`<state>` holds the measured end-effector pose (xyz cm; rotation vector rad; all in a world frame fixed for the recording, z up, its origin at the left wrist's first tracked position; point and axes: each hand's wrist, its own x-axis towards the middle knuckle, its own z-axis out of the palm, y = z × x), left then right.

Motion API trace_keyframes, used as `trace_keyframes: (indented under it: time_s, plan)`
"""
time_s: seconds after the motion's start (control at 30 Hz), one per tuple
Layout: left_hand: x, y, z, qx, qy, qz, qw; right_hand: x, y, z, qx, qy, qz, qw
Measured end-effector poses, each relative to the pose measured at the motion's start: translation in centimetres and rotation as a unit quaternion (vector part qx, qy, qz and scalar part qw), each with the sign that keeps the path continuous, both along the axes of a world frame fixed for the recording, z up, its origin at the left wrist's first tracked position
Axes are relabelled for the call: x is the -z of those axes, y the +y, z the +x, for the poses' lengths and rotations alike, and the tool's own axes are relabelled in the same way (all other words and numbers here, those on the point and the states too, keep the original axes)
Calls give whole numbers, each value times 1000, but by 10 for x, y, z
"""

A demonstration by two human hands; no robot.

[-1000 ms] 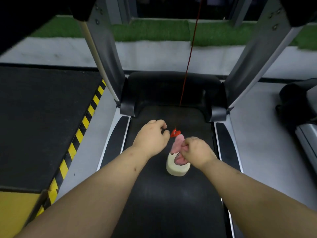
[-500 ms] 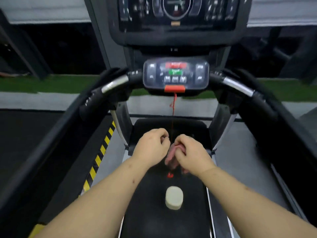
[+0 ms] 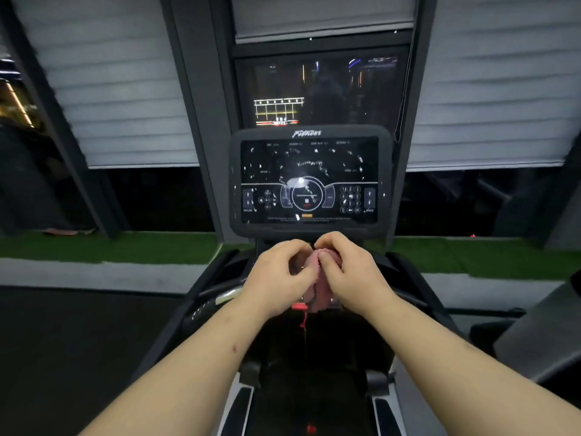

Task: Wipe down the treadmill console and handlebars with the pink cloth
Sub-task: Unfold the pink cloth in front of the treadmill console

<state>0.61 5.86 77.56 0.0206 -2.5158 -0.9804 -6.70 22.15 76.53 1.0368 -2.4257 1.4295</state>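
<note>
Left hand point(image 3: 279, 273): gripping the left side of the crumpled pink cloth point(image 3: 318, 289), fingers curling in, thumb pressing against it.
Right hand point(image 3: 350, 272): pinching the cloth's upper edge, fingers bending round it, thumb lying on the fabric.
Cloth: hanging bunched between both hands, just below the black rectangular treadmill console point(image 3: 309, 180), apart from it.
Console: showing white smears across its dark screen.
Handlebar: black curved grip with a silver band point(image 3: 227, 295), lying beside the left wrist.
Thin red cord point(image 3: 304, 324): dangling under the cloth.

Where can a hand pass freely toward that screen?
Free: from the left hand and right hand up to the screen, and left of them over the handlebar. Crowded: between them, the pink cloth; below, the red cord.
</note>
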Motion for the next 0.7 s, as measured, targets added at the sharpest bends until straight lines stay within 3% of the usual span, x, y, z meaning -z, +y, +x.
trace_keyframes:
  time_s: [0.3,0.7]
  plan:
    - [-95,12,-11,-35,34,2,999,-93,3,-13,-17,25,-24,999]
    - [-151,-55,-53,5,9,-42,999,-147,-20,-63,1,61,112,992]
